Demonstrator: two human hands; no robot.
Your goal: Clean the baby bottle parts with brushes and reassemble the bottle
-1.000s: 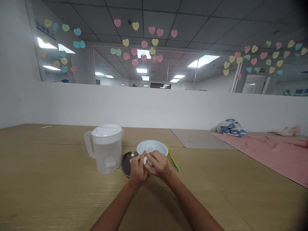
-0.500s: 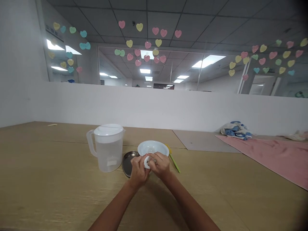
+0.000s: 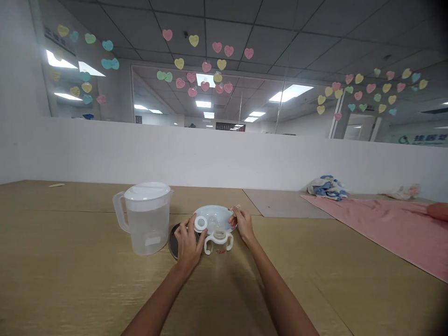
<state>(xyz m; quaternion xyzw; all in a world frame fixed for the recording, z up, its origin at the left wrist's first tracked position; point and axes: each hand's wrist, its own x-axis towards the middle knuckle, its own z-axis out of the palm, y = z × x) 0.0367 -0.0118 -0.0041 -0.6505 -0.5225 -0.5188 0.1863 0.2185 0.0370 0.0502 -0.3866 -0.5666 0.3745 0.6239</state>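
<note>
A white ring-shaped bottle collar (image 3: 200, 224) is held between the thumb and fingers of my left hand (image 3: 189, 242), its round opening facing me. A clear baby bottle (image 3: 220, 243) with white side handles and an uncapped neck stands between my hands. My right hand (image 3: 244, 224) is at the right rim of a white bowl (image 3: 205, 209), fingers pinched together. Whatever is between those fingers is too small to make out. Inside the bowl lies a clear piece (image 3: 212, 221). Behind my left hand sits a dark metal dish (image 3: 172, 242), partly covered.
A lidded clear pitcher (image 3: 149, 228) of water stands left of the dish. Farther right are a grey mat (image 3: 280, 205), a pink cloth (image 3: 378, 228) and a crumpled blue-and-white cloth (image 3: 327, 187). A white wall (image 3: 210, 156) rises behind the table.
My hands have come apart from around the white collar. The left keeps the collar, moving left; the right has gone to the bowl's rim. The handled bottle now shows. The view has shifted slightly right.
</note>
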